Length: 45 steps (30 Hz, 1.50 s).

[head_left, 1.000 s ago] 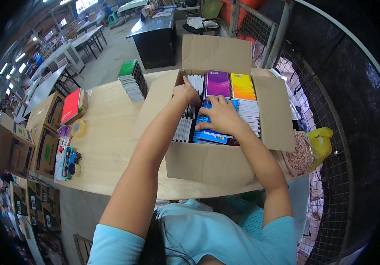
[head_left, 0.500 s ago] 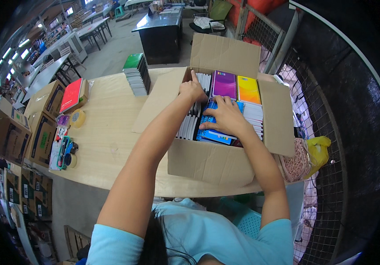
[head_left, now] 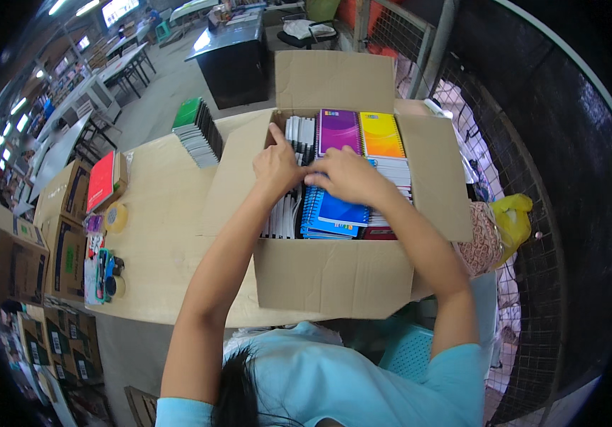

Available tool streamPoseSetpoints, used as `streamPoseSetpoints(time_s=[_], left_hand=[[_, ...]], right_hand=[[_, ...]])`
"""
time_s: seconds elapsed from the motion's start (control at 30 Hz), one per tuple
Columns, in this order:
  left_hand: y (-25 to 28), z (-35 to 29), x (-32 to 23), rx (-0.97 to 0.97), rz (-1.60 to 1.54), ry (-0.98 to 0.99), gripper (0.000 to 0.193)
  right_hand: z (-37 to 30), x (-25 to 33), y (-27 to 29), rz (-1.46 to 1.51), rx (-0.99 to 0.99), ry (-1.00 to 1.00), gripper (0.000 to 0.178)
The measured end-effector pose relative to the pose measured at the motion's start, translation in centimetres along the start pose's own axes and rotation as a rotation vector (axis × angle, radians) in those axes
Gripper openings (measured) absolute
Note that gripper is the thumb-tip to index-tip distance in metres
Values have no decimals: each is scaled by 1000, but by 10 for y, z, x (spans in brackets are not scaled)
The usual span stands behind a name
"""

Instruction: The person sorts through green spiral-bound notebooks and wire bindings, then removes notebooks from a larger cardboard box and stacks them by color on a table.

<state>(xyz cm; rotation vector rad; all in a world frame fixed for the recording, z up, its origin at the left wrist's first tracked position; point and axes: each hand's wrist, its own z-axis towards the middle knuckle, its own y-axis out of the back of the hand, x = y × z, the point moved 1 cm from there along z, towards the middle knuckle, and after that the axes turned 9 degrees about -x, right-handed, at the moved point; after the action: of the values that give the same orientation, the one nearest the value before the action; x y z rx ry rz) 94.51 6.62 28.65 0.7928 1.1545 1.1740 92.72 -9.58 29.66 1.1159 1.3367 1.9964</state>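
Note:
An open cardboard box (head_left: 334, 277) packed with spiral notebooks stands on the table. My left hand (head_left: 277, 167) lies over the upright row of notebooks (head_left: 283, 213) along the box's left side. Its index finger stretches toward the far left corner and its thumb points right; the other fingers are partly hidden. My right hand (head_left: 354, 176) reaches across the blue notebooks (head_left: 341, 208), fingers apart and bent, the tips close to my left thumb. A purple notebook (head_left: 339, 132) and a yellow-orange notebook (head_left: 382, 135) lie face up behind it.
A stack of green-covered notebooks (head_left: 198, 132) stands left of the box. Farther left are a red notebook (head_left: 101, 181), a tape roll (head_left: 116, 217), pens in a tray (head_left: 103, 274) and cartons (head_left: 64, 249). A yellow plastic bag (head_left: 512, 220) sits at the right by wire mesh.
The view has shifted slightly. My left hand has moved nearer the box's left wall, its thumb now extended. My right hand has slid left and away from me across the blue notebooks.

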Motion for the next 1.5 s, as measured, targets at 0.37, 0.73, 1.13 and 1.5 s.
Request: streamPoseSetpoints(time_s=[0.37,0.73,1.13,1.5], left_hand=[[-7,-3,5,3,-38,7,114],[-27,-5,54,101,-576,11,103],[-9,-6,32,206,-250,-3,94],[-24,15,36,409,-308,67,52]], right_hand=[[113,-7,-6,-301,135,396,42],[122,-43,-34,24,113,531,25],[115,-51,-20,94,187,554,37],[110,-42,-36,-128,202,437,62]])
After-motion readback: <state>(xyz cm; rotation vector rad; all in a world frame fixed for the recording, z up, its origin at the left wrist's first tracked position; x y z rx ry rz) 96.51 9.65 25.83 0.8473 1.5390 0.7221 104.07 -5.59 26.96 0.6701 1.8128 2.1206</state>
